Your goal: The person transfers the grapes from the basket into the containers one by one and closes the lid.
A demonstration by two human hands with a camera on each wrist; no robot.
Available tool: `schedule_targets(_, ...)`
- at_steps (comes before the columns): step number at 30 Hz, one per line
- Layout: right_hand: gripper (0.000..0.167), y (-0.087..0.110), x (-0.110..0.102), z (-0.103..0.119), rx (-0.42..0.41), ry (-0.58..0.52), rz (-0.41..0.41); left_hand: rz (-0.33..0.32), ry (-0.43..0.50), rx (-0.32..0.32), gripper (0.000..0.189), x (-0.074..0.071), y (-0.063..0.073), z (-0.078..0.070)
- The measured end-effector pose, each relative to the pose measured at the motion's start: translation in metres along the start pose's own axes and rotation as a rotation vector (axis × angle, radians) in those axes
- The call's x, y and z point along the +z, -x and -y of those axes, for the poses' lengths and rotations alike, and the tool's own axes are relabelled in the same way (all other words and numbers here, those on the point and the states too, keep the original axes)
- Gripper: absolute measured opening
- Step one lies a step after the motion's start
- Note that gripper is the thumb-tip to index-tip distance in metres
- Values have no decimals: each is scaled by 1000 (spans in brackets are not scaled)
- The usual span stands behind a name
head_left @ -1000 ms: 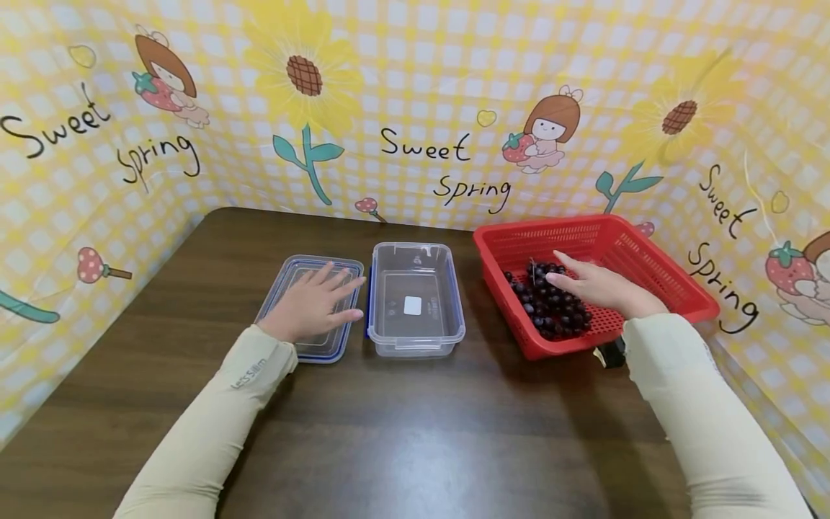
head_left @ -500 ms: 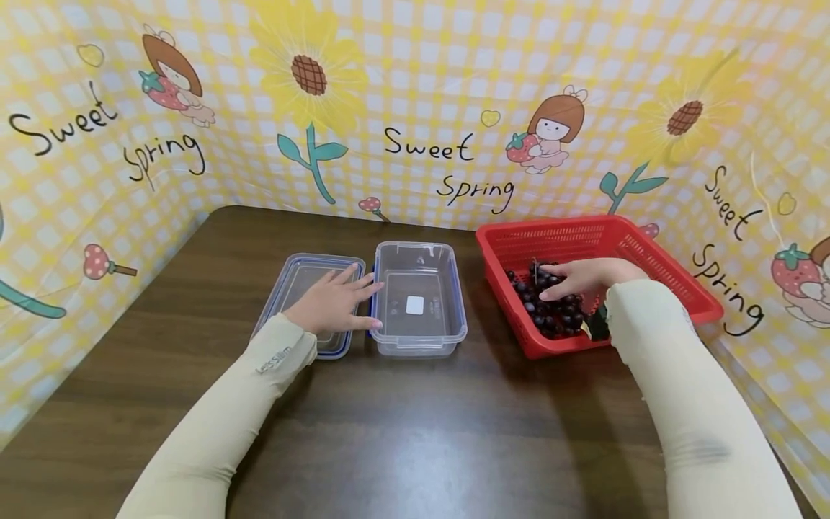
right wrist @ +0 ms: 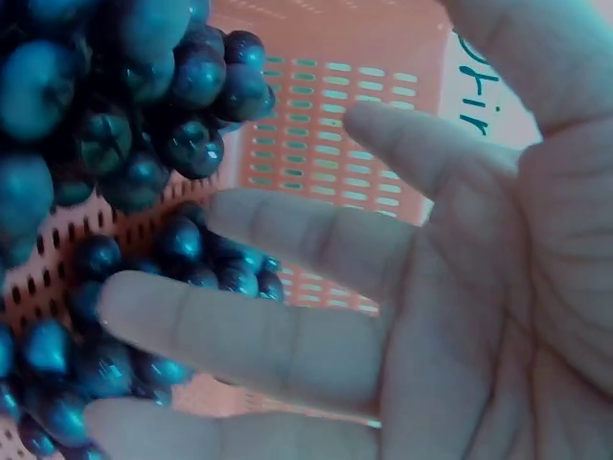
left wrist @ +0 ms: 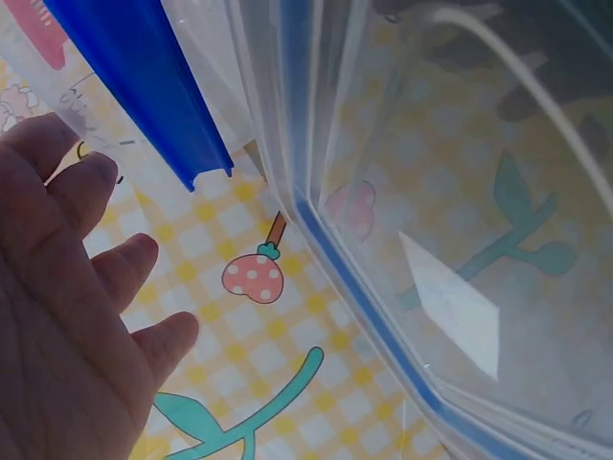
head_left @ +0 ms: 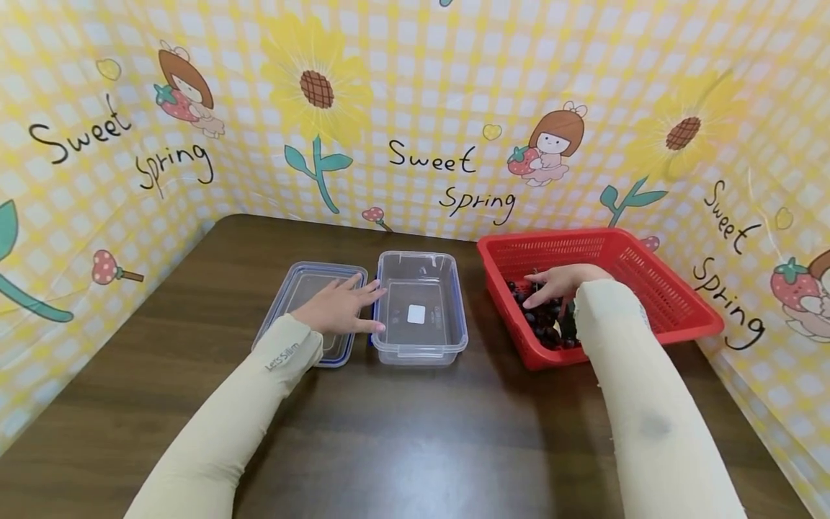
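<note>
Where the left hand (head_left: pixel 337 308) extends with its fingers spread and holding nothing, we see beneath it a clear plastic lid (head_left: pixel 305 281), flat and rectangular, with rounded corners and a blue band inside its edge. Just beside the fingertips stands a transparent plastic container (head_left: pixel 415 353), its rim likewise lined in blue; from the left wrist we make out a blue strip (left wrist: pixel 144 86) between the fingers and the container's wall. Farther right we find a red plastic basket (head_left: pixel 668 295) with slotted walls and a perforated floor; in its left part lie the grapes (head_left: pixel 547 318), round, glossy and dark purple. Over them reaches the right hand (head_left: pixel 563 280), fingers straight and parted, well apart from the left; whether it touches the fruit we cannot tell. For writing, we read what appears to be "Let'sSlim" on the cream left sleeve (head_left: pixel 282 357), note a square white label (head_left: pixel 416 314) within the container, and read "Sweet Spring" three times across the backdrop (head_left: pixel 441 86). Dark brown and wood-grained, the table (head_left: pixel 363 440) carries a soft glare; around it we see that yellow-and-white checked backdrop, printed with spotted mushrooms (head_left: pixel 104 267) and sunflowers (head_left: pixel 316 89).
</note>
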State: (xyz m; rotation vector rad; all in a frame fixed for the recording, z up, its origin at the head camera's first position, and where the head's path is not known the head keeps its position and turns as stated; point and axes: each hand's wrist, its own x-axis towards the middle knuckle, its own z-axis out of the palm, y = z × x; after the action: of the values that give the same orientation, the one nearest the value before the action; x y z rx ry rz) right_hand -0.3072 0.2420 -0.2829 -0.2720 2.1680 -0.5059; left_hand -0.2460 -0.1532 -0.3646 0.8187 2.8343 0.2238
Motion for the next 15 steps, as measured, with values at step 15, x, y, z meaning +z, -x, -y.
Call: schedule_targets(15, 108, -107, -13, -69, -26, 170, 15, 8, -2, 15, 87, -4, -1, 0)
